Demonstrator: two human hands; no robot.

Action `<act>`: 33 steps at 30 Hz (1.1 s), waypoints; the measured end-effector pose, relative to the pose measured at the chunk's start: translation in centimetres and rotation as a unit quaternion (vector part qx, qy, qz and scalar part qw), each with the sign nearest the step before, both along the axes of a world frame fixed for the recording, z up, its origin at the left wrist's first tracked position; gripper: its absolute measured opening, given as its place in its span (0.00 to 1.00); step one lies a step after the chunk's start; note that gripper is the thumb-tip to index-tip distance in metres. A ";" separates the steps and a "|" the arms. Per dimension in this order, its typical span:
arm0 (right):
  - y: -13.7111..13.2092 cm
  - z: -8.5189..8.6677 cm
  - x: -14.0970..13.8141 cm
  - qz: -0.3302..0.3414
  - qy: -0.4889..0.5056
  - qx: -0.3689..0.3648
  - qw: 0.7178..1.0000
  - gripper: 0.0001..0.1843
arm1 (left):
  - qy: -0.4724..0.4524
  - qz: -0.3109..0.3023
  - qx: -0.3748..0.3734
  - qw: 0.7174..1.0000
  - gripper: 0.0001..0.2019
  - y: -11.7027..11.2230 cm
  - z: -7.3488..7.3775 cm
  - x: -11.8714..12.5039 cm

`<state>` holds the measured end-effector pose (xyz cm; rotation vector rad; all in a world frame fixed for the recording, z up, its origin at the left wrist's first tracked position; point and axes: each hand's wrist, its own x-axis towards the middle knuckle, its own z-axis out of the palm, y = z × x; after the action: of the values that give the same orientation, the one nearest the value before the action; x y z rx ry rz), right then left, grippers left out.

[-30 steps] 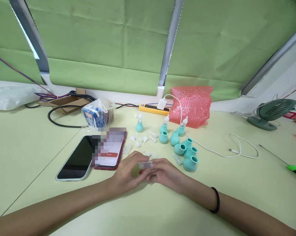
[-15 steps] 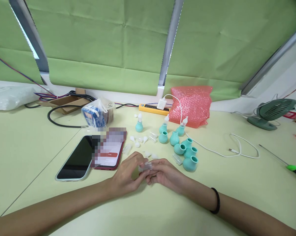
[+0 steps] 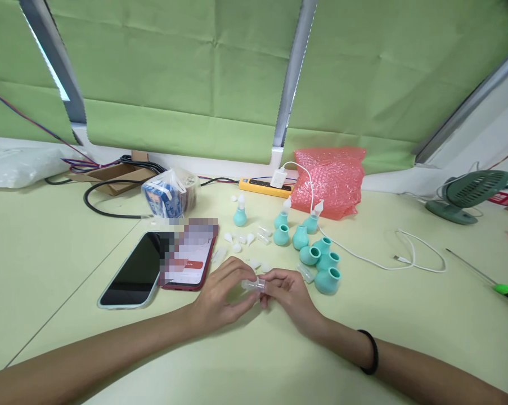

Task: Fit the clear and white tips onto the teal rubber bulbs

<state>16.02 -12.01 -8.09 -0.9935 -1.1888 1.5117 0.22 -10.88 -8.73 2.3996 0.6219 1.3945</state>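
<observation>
The person is holding a small clear tube (image 3: 252, 285) between both hands, low over the bench (image 3: 254, 365) near its front middle. The left hand (image 3: 220, 295) is pinching the tube's left end, its grip closed on it with thumb and fingertips; the right hand (image 3: 291, 291) is pinching the right end in the same way, its fingers curled in tight around it. The tube is lying roughly level between the two grips. A black band (image 3: 371, 352) is sitting on the right wrist. Just beyond the right hand, teal bulbs (image 3: 327, 280) are standing and lying in a loose cluster, some of them wearing white tips. More loose tips (image 3: 237, 246) are lying just beyond the left hand. To the left, a red phone (image 3: 189, 260) with a lit screen is lying beside a dark phone (image 3: 132, 271), their edges touching. A white cable (image 3: 405, 256) is looping across the bench to the right, well apart from the hands.
</observation>
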 end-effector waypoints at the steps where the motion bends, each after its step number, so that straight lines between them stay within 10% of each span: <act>1: 0.0 -0.1 0.0 0.000 -0.002 0.000 1.000 0.07 | 0.002 -0.003 -0.002 1.000 0.12 0.0 0.0 0.0; 10: 0.0 -0.2 0.3 0.017 0.008 -0.015 1.000 0.10 | 0.023 -0.015 0.002 1.000 0.05 -0.1 0.2 -0.1; 19: -1.1 -0.3 -0.1 -0.044 -0.090 0.133 0.986 0.06 | 0.019 -0.045 -0.304 0.951 0.11 -0.1 1.1 -0.6; 28: -1.1 -0.4 0.0 -0.059 -0.141 0.183 0.971 0.04 | 0.059 -0.018 -0.303 0.951 0.13 -0.6 1.7 -0.2; 31: -1.0 1.2 0.5 -0.077 -0.189 0.274 0.940 0.05 | 0.033 0.029 -0.293 0.955 0.10 -0.6 1.4 -0.2; 33: -0.6 3.1 1.4 -0.081 -0.287 0.390 0.871 0.05 | 0.026 0.044 -0.283 0.958 0.09 -0.6 1.2 -0.3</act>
<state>17.46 -12.65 -4.96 -0.9435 -1.8671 0.4742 -0.03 -11.49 -7.54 1.9672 0.9962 1.0048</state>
